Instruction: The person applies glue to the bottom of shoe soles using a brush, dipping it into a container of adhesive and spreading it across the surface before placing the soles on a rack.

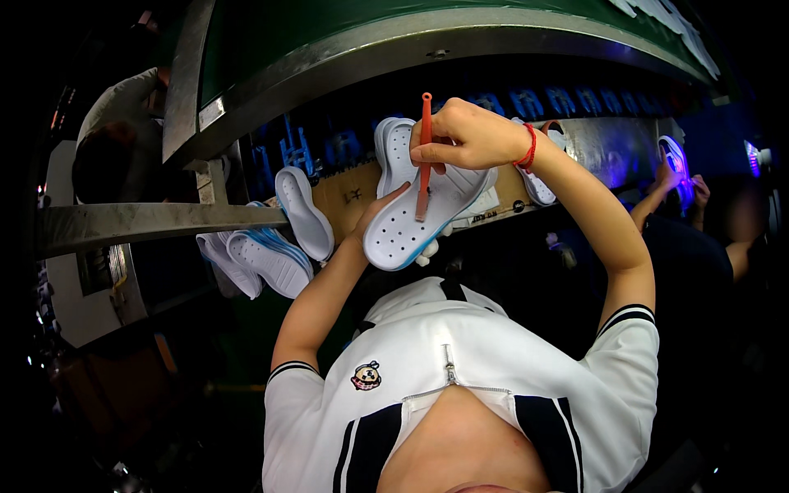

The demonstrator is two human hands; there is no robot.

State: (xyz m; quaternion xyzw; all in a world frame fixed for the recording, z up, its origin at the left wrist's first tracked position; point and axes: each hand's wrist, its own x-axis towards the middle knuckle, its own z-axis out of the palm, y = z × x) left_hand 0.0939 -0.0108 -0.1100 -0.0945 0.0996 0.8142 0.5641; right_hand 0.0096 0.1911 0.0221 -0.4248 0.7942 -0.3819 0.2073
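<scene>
My right hand [477, 135] pinches a brush [423, 156] with an orange handle, and its flat tip rests against the inner face of a white shoe sole [399, 234]. That sole has rows of small holes and a blue lower edge. My left hand [376, 212] grips the sole at its left side; most of its fingers are hidden beneath. Just behind, another white sole [396, 152] with holes stands on the bench. Left of my left hand, one white sole [304, 214] leans upright, and a blue-edged sole [271, 261] lies beside others.
A metal-edged green table [329, 94] crosses the far side, with a metal bar [156, 228] at left. Cardboard [349, 193] covers part of the bench. One more sole [540, 185] lies to the right. Co-workers sit at both sides; the right one holds a shoe [674, 156] under violet light.
</scene>
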